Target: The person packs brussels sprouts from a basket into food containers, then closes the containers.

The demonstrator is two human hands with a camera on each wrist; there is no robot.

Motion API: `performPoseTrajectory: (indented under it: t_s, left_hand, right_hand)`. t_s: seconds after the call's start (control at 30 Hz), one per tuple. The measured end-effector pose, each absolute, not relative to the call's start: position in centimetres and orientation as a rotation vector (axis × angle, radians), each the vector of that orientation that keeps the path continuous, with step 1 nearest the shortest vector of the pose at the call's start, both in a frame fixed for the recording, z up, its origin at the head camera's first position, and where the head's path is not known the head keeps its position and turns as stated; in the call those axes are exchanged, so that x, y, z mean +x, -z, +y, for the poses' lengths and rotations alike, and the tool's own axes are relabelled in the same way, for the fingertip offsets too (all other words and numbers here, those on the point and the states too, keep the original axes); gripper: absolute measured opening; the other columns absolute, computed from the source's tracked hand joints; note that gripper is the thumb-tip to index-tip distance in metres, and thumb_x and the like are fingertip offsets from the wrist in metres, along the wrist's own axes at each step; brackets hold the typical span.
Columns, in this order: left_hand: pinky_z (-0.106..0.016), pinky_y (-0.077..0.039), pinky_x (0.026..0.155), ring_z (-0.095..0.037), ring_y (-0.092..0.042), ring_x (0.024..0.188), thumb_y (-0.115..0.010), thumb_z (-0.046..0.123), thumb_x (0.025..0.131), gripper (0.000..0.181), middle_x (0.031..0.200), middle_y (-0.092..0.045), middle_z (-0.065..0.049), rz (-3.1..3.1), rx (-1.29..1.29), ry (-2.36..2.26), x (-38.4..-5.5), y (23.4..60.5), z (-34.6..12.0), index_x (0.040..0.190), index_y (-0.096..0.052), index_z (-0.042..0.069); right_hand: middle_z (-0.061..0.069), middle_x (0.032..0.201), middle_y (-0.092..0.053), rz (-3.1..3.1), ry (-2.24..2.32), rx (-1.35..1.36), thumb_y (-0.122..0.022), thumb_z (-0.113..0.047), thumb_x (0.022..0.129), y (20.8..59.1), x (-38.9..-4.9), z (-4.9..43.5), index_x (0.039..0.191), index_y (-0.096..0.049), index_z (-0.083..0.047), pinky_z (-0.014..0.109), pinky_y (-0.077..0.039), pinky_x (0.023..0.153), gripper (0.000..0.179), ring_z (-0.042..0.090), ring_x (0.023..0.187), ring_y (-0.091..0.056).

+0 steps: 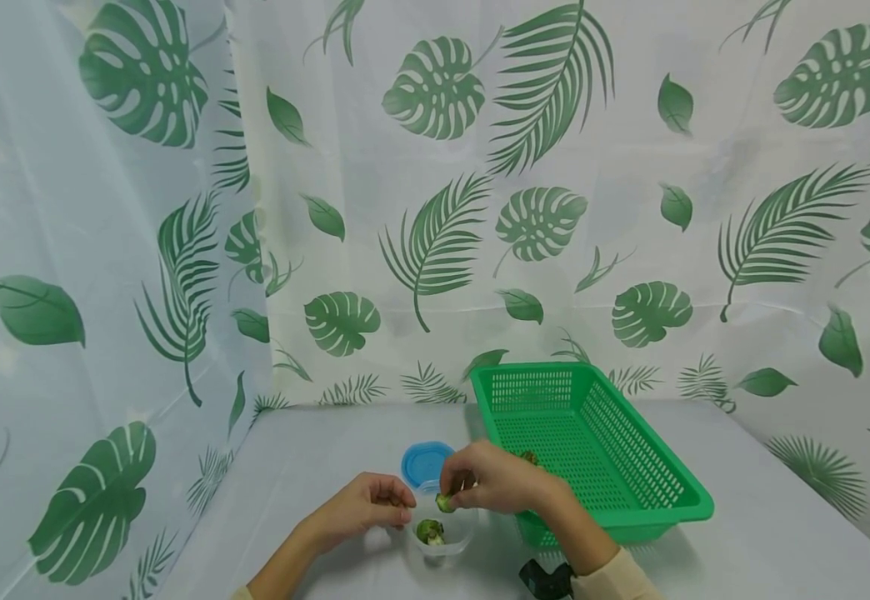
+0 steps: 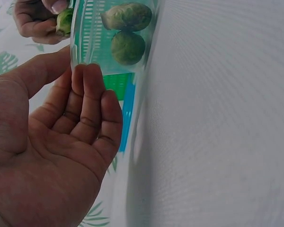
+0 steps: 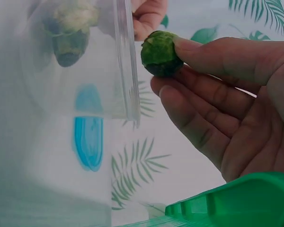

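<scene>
Here's the right hand (image 1: 491, 482) poised above the tub (image 1: 467, 525), thumb and fingertips clamped on a single sprout (image 3: 159, 56). It's a fingertip pinch, and that seems to suit something so small and round: the palm stays out of the way and most of the sprout shows. The sprout sits just above the rim, apart from the two sprouts (image 2: 128, 48) lying on their sides in the tub.

Over on the near left, the left hand (image 1: 363, 504) has the tub's rim lightly between thumb and fingertips, probably because a thin, clear tub like this could slide if knocked. Gripping at the edge leaves the mouth open from above.

The blue lid (image 1: 426, 463) lies flat on the table (image 1: 315, 442) just beyond the tub, off and out of the hands' way. And there's the green basket (image 1: 555, 429) to the right, near enough, I'd judge, for a short reach; something brownish (image 1: 528, 457) shows in it, partly hidden by the right arm, too small to name.
</scene>
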State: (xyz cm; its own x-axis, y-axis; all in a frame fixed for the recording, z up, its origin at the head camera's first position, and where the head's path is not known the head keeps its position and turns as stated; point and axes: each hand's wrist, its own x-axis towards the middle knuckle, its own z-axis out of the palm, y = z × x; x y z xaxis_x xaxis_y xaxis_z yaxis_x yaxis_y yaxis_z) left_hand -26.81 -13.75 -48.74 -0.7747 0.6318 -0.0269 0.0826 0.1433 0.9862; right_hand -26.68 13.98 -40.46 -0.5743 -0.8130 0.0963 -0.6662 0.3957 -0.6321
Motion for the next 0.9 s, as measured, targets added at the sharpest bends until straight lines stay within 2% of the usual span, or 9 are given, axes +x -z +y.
performPoseTrajectory:
  t_s: [0.3,0.57,0.9]
  left_hand:
    - [-0.027,-0.058,0.08,-0.012,-0.067,0.087,-0.069,0.008,0.099,0.029,0.095,-0.071,0.001,1.995,0.683,-1.668,-26.83,48.66,-13.74,0.119,-0.065,-0.013]
    - [-0.026,-0.058,0.08,-0.011,-0.067,0.087,-0.068,0.007,0.099,0.03,0.095,-0.07,0.002,1.977,0.703,-1.674,-26.94,48.8,-13.82,0.119,-0.063,-0.014]
    - [-0.027,-0.058,0.08,-0.012,-0.067,0.088,-0.068,0.008,0.099,0.029,0.095,-0.07,0.001,1.987,0.692,-1.672,-26.81,48.76,-13.74,0.119,-0.065,-0.013]
  right_hand:
    - [-0.001,0.091,-0.077,2.384,0.921,-1.241,-0.078,-0.006,0.092,40.3,-26.28,13.47,0.095,-0.076,-0.012,0.02,-0.059,0.077,0.007,0.002,0.084,-0.071]
    - [-0.006,0.088,-0.076,2.393,0.888,-1.218,-0.078,-0.002,0.09,40.68,-26.21,13.28,0.092,-0.077,-0.01,0.019,-0.058,0.074,0.009,-0.001,0.08,-0.07]
    - [-0.006,0.086,-0.076,2.421,0.812,-1.222,-0.078,0.001,0.088,40.99,-25.96,12.97,0.09,-0.078,-0.011,0.018,-0.058,0.072,0.012,-0.002,0.078,-0.069]
